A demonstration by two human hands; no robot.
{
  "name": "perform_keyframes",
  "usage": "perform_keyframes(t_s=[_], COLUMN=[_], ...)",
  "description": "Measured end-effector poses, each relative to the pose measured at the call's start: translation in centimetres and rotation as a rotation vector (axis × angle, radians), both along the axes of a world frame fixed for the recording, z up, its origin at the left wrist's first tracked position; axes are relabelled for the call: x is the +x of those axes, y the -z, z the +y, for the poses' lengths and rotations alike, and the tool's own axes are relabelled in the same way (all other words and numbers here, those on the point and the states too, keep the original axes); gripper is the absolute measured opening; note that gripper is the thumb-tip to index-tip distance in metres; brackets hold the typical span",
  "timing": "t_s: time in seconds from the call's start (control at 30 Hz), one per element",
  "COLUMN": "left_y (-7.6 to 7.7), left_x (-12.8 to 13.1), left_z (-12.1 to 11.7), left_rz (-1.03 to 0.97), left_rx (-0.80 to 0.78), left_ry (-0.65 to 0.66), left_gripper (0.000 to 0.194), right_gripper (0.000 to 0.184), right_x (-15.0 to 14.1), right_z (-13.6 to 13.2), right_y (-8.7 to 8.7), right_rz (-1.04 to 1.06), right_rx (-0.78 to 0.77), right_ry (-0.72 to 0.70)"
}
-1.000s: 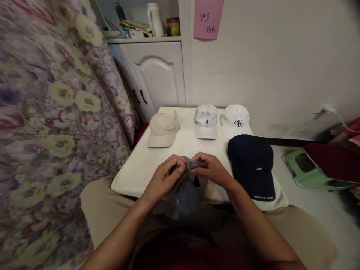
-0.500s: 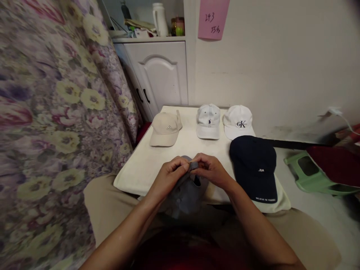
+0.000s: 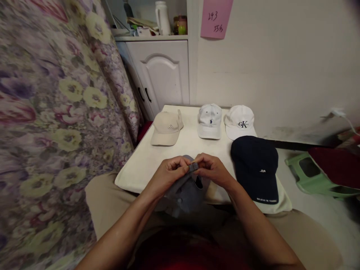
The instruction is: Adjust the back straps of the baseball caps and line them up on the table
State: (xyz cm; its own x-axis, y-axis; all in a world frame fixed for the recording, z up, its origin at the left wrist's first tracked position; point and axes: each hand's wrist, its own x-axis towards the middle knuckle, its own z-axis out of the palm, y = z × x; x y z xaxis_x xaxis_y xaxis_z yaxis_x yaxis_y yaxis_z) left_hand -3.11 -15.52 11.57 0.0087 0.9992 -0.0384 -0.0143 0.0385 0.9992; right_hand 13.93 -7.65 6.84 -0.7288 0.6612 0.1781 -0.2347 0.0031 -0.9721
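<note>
A grey baseball cap (image 3: 187,197) is held over my lap at the table's near edge, its back opening turned up toward me. My left hand (image 3: 173,171) pinches the cap's back strap from the left. From the right, my right hand (image 3: 211,168) pinches the same strap near its buckle (image 3: 193,167). The fingertips of both hands are close together, and the small fastening between them is partly covered. A navy cap (image 3: 254,165) with white lettering on its brim lies just right of my right hand.
On the cream-covered table (image 3: 137,170) sit a beige cap (image 3: 166,129), a pale denim cap (image 3: 209,120) and a white cap (image 3: 240,122) along the far side. A floral curtain (image 3: 70,142) hangs at left. A green stool (image 3: 309,176) stands on the floor at right.
The view has shifted slightly. Both hands keep hold of the strap, and a bit more of the strap and buckle shows between the fingertips.
</note>
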Motion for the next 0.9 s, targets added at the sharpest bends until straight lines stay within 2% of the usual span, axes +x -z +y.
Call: perform_keyframes(t_s=[0.43,0.63,0.8,0.9], left_y=[0.1,-0.3,-0.8,-0.9], left_x=[-0.5,-0.8,-0.7,-0.7], left_z=[0.0,-0.1,-0.3,-0.3], left_rz=[-0.037,0.03,0.166,0.251], left_rx=[-0.008,-0.049,0.013,0.013], left_ry=[0.033,0.05,-0.022,0.043], left_gripper=[0.02,0.027,0.032,0.039], right_gripper=[0.025,0.024,0.025,0.024], right_x=[0.1,0.3,0.5,0.6], right_z=[0.0,0.2,0.3,0.2], right_y=[0.0,0.3,0.4,0.2], right_rz=[0.036,0.019,0.012,0.009], right_rx=[-0.013,-0.02,-0.002,0.004], right_ry=[-0.026,-0.037,-0.06,-0.074])
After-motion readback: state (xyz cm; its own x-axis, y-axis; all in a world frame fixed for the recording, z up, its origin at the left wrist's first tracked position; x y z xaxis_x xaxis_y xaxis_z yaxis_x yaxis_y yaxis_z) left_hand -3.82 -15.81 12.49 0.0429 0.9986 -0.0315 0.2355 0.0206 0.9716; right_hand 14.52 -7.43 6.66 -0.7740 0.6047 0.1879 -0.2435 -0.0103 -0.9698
